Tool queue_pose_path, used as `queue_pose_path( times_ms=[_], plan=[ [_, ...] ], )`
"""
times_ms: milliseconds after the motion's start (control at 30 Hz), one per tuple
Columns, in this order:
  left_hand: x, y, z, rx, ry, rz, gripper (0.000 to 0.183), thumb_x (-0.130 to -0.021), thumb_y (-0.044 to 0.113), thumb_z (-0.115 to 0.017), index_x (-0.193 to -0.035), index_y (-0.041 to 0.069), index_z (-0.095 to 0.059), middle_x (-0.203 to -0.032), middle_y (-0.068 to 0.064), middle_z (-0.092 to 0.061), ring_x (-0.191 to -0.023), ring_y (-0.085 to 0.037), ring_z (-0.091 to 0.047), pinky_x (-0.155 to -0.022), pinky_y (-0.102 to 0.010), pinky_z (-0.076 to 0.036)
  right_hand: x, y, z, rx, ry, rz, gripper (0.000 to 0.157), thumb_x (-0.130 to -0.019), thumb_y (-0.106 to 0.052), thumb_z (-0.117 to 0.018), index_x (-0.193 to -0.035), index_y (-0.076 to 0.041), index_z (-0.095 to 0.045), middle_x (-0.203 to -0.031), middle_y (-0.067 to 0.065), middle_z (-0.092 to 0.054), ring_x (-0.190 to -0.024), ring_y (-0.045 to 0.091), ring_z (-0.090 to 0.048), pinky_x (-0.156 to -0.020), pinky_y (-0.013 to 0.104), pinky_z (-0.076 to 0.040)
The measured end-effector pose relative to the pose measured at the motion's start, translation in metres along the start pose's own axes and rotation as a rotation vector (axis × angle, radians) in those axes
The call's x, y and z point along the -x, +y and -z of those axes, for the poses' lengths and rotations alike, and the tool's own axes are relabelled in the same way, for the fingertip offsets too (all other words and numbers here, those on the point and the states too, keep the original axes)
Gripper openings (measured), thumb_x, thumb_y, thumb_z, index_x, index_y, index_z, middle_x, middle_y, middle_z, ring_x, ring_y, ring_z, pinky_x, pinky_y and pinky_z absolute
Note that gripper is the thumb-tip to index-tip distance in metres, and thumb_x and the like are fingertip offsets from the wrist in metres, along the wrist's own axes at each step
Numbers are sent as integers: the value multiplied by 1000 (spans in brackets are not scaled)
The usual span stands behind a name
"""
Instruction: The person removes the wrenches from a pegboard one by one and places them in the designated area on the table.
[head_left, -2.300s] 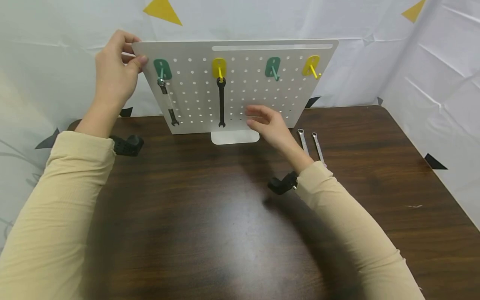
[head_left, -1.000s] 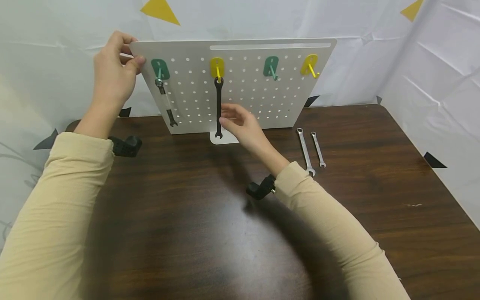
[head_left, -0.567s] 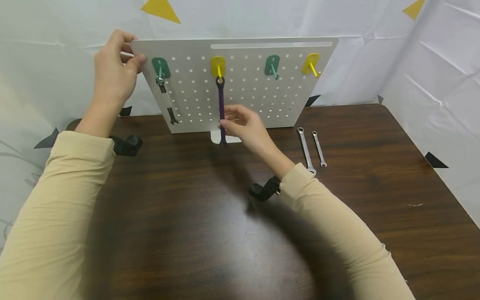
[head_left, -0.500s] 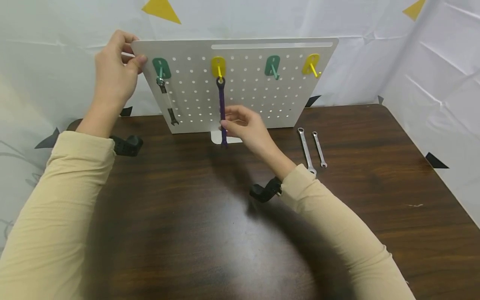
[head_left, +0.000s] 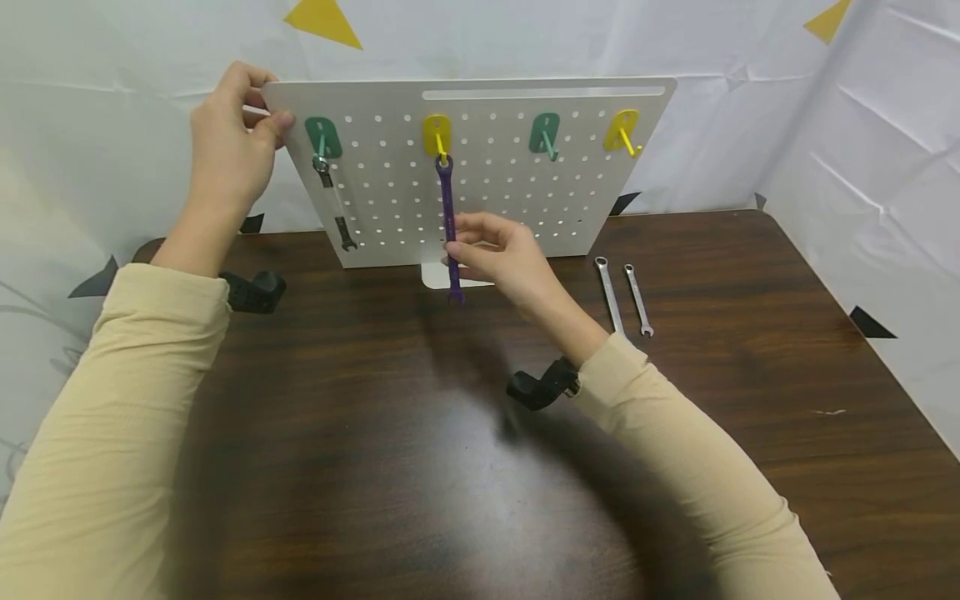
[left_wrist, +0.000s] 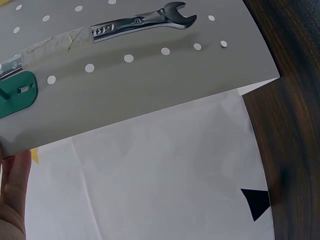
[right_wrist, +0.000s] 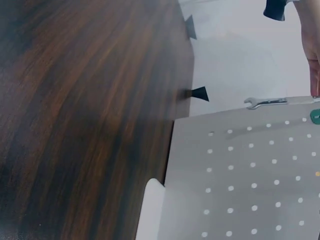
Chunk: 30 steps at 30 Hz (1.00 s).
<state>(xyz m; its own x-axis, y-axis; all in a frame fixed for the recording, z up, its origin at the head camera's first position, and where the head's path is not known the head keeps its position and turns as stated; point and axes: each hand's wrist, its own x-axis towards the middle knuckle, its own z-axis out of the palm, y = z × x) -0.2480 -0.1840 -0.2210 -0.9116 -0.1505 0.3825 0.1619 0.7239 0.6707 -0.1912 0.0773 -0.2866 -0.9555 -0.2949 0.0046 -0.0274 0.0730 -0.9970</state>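
A white pegboard [head_left: 375,100] stands on the table, and my left hand [head_left: 228,142] grips its top left corner between thumb and fingers. My right hand [head_left: 513,258] pinches the lower shank of a dark purple combination wrench [head_left: 447,200]. The ring end of that wrench is at the tip of a yellow hook [head_left: 435,129]; its open end tilts out toward me, over the board's foot [head_left: 433,275]. A chrome combination wrench [left_wrist: 145,21] with a taped middle hangs from the green hook [head_left: 322,133] at far left. The right wrist view does not show the right hand.
Another green hook [head_left: 545,132] and a yellow hook [head_left: 621,129] on the board's right side bear nothing. Two silver wrenches [head_left: 610,292] lie on the dark wooden table [head_left: 360,417] right of the board. White cloth [head_left: 525,33] hangs behind.
My right hand has moved left to the dark wrench and taken hold of it. Since then it has drawn the wrench's lower end out from the board, toward me and slightly right. My left hand stays put.
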Motion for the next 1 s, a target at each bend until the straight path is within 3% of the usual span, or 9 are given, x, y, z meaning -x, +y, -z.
queue_pose_path(
  times_ms=[333,600,833,1000],
  plan=[
    [1,0,1,-8,-5,-10,33,-99,17,-50,-129,7,-48,-128,-13,-56,-112,-22,-61,-98,-23,-57,6,-9,0,-77,-14,-6,42,-92,-1,-60,-133,2,-50,-90,-1,-61,-84,8,-66,-92,40,-60],
    [0,-1,1,-6,-3,-5,33,-98,18,-51,-129,8,-48,-128,-12,-56,-109,-20,-61,-96,-22,-58,8,-13,0,-85,-11,-7,41,-91,-1,-61,-131,2,-51,-91,4,-63,-82,8,-67,-91,41,-61],
    [0,-2,1,-8,-2,-4,33,-98,18,-51,-129,8,-49,-129,-13,-56,-107,-19,-61,-96,-22,-58,7,-14,1,-81,-13,-1,41,-91,-1,-61,-131,2,-51,-87,-3,-64,-81,8,-68,-92,42,-60],
    [0,-3,1,0,-3,4,32,-98,17,-52,-129,8,-49,-128,-13,-56,-102,-14,-60,-95,-22,-58,7,-16,1,-76,-17,9,41,-91,-2,-61,-130,1,-52,-94,7,-65,-83,9,-68,-92,42,-60]
  ],
)
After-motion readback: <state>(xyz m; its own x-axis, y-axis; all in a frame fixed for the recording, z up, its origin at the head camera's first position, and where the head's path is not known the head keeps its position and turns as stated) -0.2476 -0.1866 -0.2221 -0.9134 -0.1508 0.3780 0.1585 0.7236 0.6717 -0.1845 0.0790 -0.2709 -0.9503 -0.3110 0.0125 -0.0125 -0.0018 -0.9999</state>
